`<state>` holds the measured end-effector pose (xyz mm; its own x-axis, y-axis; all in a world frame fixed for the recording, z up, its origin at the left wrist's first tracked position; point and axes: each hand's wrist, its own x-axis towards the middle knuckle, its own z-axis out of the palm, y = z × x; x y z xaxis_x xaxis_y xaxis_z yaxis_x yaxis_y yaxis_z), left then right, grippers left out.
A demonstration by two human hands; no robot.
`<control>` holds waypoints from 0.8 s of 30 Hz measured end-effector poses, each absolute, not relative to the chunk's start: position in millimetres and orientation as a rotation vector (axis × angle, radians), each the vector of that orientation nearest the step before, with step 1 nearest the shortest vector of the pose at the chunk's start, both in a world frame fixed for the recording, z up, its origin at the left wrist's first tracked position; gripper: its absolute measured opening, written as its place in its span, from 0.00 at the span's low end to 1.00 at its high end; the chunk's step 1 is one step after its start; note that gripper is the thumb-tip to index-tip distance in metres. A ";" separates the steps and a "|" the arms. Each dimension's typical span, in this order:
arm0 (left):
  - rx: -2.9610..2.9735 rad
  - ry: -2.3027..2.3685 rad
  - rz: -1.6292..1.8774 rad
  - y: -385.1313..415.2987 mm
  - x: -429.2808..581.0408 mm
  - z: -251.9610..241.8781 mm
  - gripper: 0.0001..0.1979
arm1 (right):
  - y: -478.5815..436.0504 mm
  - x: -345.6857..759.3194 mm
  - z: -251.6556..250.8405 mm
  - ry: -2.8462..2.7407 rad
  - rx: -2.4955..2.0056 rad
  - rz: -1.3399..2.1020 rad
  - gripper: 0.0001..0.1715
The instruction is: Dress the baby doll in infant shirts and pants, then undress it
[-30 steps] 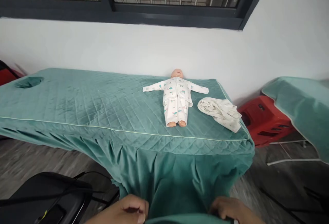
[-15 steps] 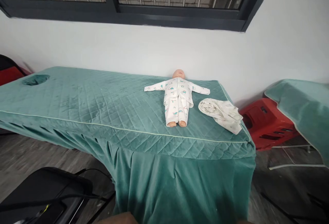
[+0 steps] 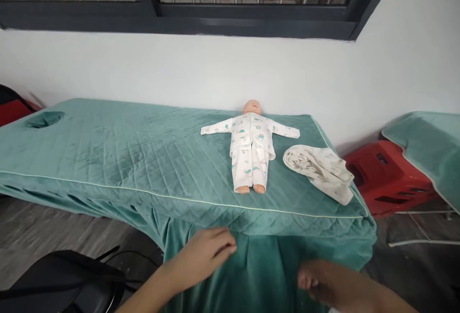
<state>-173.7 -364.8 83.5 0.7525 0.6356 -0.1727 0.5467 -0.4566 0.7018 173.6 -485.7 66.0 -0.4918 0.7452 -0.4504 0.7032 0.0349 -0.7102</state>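
A baby doll [image 3: 252, 135] lies on its back on the green quilted bed, arms spread and feet toward me. It wears a white long-sleeved top and trousers with a small green print. To its right, a crumpled pale cloth [image 3: 319, 169] rests near the bed corner. My left hand [image 3: 204, 254] hovers in front of the bed's near edge, fingers loosely bent, a gap between thumb and forefinger, nothing held. Lower right, my right hand [image 3: 318, 279] is blurred, its fingers curled in; I see nothing in it. Neither hand touches the doll or cloth.
The bed [image 3: 118, 159] stands against a white wall under a dark-framed window [image 3: 251, 23]. A face hole [image 3: 45, 119] is at its left end. Red plastic stools [image 3: 390, 179] stand on the right beside another green-covered surface [image 3: 431, 135]. A black chair [image 3: 64, 279] is at lower left.
Both my hands have risen into view from the bottom edge, in front of the bed. The view has shifted slightly closer; the doll and cloth lie as before.
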 end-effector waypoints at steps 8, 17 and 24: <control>1.918 1.124 1.126 -215.9 -95.7 82.7 0.11 | -286.8 137.3 113.4 -1.884 -1.274 0.983 0.14; 1.869 1.290 1.190 -22.0 -17.9 77.9 0.16 | -58.0 122.6 78.9 -1.424 -1.413 0.404 0.20; 2.117 1.279 1.074 -1.5 -10.5 60.9 0.19 | -32.4 131.2 57.4 -1.571 -1.406 0.459 0.22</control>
